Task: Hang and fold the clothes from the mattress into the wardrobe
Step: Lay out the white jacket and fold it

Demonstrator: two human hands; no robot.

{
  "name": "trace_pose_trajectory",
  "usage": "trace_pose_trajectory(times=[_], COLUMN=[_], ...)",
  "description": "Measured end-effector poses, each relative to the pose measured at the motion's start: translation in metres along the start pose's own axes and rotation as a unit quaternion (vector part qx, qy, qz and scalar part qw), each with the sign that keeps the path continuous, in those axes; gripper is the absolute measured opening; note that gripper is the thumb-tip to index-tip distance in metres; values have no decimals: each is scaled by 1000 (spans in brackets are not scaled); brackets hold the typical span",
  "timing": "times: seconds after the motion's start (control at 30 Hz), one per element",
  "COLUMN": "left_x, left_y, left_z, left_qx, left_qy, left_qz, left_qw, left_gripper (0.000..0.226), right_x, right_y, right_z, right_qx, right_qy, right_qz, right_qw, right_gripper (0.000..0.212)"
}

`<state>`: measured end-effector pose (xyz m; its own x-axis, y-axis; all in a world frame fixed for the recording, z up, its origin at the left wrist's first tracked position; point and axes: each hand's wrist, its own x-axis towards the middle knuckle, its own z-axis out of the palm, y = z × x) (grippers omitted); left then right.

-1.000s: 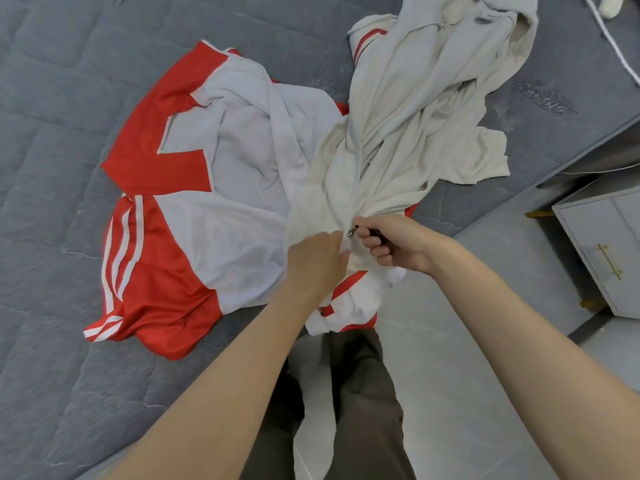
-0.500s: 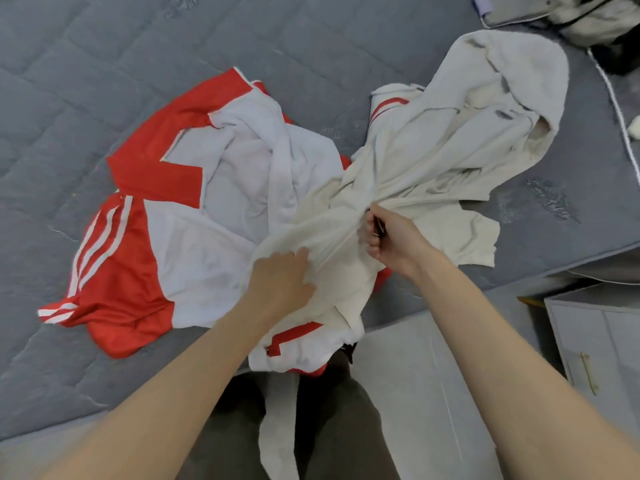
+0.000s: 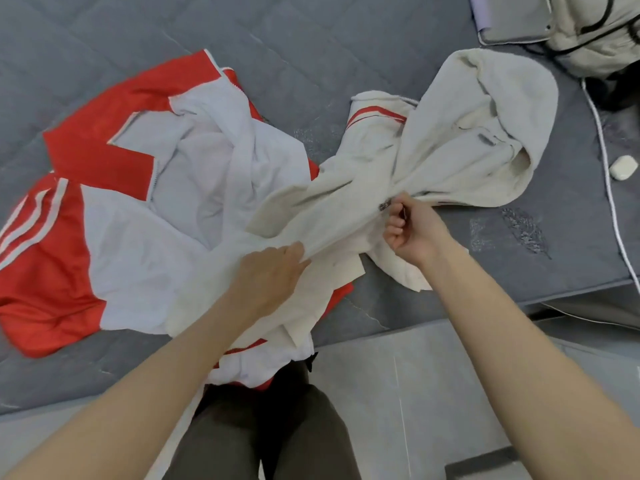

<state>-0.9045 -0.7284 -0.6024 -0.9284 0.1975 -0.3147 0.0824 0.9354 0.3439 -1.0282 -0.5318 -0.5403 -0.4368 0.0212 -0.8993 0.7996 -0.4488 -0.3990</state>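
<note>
— Where did we find the clothes?

— Both were on the grey quilted mattress [image 3: 311,46]. The cream hoodie [image 3: 433,140] lay slantwise across it, its hood spread open at the far right and its lower part bunched toward the near edge. Its middle lay over the right part of the red-and-white jacket [image 3: 138,209], which was spread to the left with a striped sleeve at the left border.

— And what did we see of the hands?

— The left hand [image 3: 273,271] was clenched on a fold of the cream hoodie near its lower part, knuckles up, with the cloth pulled taut away from it toward the far right. The right hand [image 3: 412,230] had its fingers curled and pinched the small dark zip pull [image 3: 384,205] at the hoodie's front, just below the hood. The two hands were apart, with a stretch of the hoodie between them.

— Anything else we noted on the mattress?

— A white cable [image 3: 609,188] ran along its right side, with a small white case [image 3: 623,168] just beside it. At the far right corner lay a flat grey pouch [image 3: 512,19], touching a pale padded garment [image 3: 588,26] with dark trim. We could not tell what that garment was.

— And nearer?

— The pale floor [image 3: 433,393] showed beyond the mattress edge, and the person's dark trousers [image 3: 259,438] stood against it, below the jacket's hem.
</note>
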Motion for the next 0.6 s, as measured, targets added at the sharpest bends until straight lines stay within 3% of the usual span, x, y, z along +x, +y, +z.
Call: trace_pose_trajectory(times=[0.1,0.17,0.3,0.43,0.6], left_x=[-6,3,34,81,137], left_y=[-20,-21,1,43,102], left_z=[-10,-17,-22,-29,-31], left_qx=[-38,-15,34,1,-57], left_qy=[32,6,-11,39,44], left_qz=[17,7,-25,4,42], left_qw=[999,1000,999,999,997], left_gripper=[45,43,41,52,40], right_x=[11,16,20,24,29], right_y=[-34,-39,-27,-31,-67], right_z=[-4,-3,1,-16,-33], right_qx=[21,9,18,-17,-128], right_qy=[46,59,-7,-9,-22], right_qz=[-73,-95,-53,-57,-29], right_qw=[996,994,998,998,991], right_gripper=[32,32,35,32,31])
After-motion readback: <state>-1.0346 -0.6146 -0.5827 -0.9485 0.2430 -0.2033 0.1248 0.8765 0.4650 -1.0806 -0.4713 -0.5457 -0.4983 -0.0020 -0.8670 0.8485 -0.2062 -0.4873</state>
